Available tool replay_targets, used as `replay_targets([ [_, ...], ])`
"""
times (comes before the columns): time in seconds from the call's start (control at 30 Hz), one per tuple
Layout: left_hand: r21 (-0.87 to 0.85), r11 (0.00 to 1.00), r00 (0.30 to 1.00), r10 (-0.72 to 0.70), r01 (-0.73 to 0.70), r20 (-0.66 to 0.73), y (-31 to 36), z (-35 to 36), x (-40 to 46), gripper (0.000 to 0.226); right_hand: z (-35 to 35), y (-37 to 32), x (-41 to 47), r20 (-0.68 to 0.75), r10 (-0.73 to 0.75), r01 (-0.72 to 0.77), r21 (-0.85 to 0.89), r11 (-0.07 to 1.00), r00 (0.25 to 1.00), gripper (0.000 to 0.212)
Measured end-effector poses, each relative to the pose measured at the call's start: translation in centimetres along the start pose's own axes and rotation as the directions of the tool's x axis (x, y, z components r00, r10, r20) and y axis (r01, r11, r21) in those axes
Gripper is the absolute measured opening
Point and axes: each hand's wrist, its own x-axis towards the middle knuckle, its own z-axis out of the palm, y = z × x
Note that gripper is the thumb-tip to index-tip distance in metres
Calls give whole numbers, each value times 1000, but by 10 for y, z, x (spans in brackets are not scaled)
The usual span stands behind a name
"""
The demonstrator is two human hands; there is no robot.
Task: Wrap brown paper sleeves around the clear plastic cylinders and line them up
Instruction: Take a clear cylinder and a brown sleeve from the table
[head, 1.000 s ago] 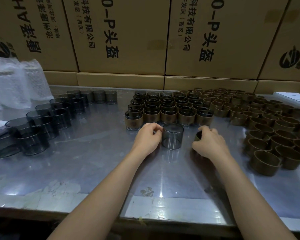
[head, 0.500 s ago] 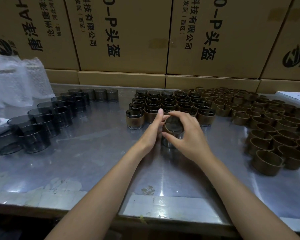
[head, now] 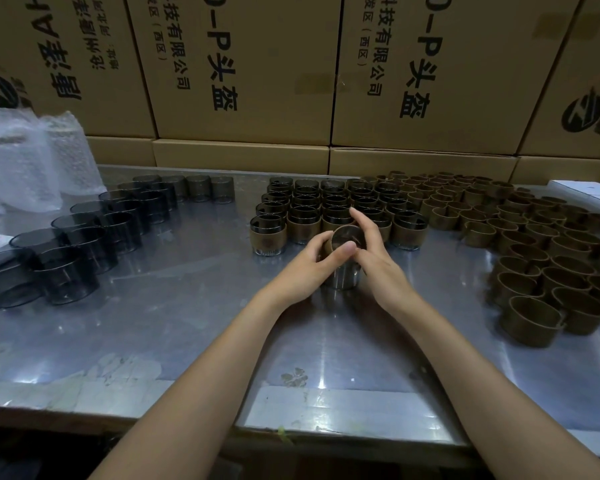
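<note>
1. At the left of the frame, the bare smoked-clear cylinders point(head: 66, 258) stand where they stood a second ago, in a double row running up toward the bubble wrap point(head: 32, 157). None has been taken from there in that time, so plenty remain to sleeve.

2. Just left of centre, our left hand point(head: 305, 268) has changed its job. A second ago it steadied a bare cylinder by the side; now its fingers curl round the brown paper sleeve point(head: 327, 244) and its thumb lies across the front rim.

3. At centre, the cylinder in hand point(head: 340, 277) stands on the steel table point(head: 187, 323) just in front of the finished block. The sleeve has arrived over its top and sits only partly down, with bare plastic showing below. We judge the step to be mid-slide, not seated.

4. Just right of centre, our right hand point(head: 371, 258) has come across from where it picked up the sleeve. Its fingers are narrow on the far side of the sleeve, index stretched up past the rim.

5. Behind our hands, the sleeved cylinders point(head: 336, 209) sit in neat rows, unchanged. This one likely joins the front row once pushed home.

6. At the right, the loose sleeves point(head: 534, 244) lie massed, one fewer.
</note>
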Motion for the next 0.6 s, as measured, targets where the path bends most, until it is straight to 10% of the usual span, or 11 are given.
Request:
replay_targets([
  [0.37, 329, 939, 995, -87, 98, -47, -5, 4, -3, 102, 8, 11, 6, -70, 199, -203, -61, 977, 977, 65],
  [0.6, 257, 961, 991, -83, 107, -106, -7, 7, -2, 92, 6, 8, 1, -110, 181, -180, 23, 983, 977, 48],
])
